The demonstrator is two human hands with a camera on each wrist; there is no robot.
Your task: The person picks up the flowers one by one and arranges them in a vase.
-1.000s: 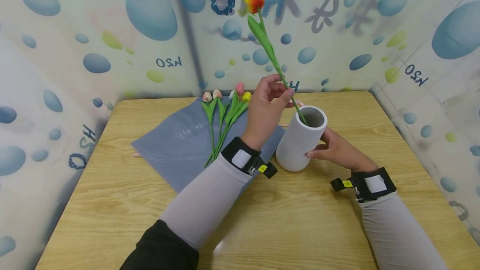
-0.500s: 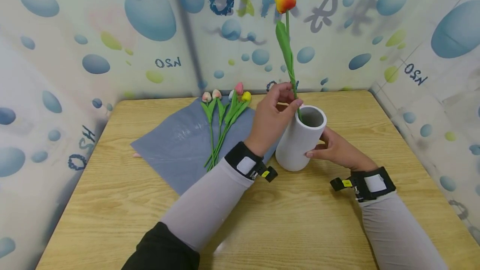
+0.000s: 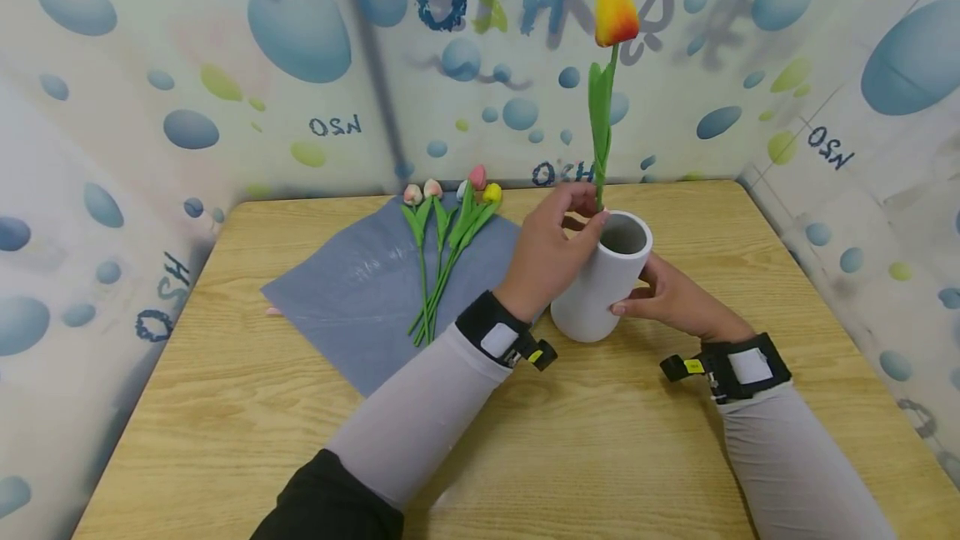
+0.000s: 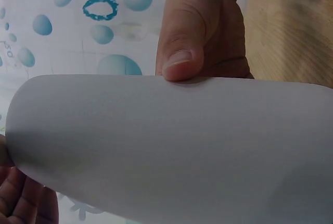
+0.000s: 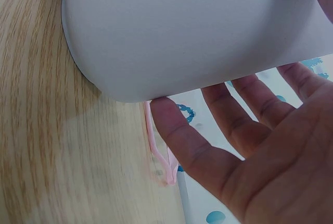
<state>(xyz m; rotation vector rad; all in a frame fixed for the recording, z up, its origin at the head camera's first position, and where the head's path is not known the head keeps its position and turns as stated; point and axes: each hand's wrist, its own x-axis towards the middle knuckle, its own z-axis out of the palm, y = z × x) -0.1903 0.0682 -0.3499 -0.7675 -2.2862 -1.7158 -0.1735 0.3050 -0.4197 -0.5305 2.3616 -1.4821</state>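
Note:
A white vase stands on the wooden table, its mouth facing up. My left hand pinches the green stem of a yellow-and-orange tulip at the left side of the vase's rim. The flower rises upright above the hand, while the stem's lower end is hidden behind the fingers and the rim. With thumb in front and fingers behind, my right hand holds the vase's right side. The vase fills much of the left wrist view, the right thumb against it. Fingertips touch the vase in the right wrist view.
Left of the vase, several tulips in pink, white and yellow lie on a blue-grey sheet. A pink strip lies on the table behind the vase. A patterned backdrop encloses the table's back and sides.
My left hand has moved right and slightly down with the tulip, whose flower swung from leaning left to nearly upright. The right hand and vase have stayed in place.

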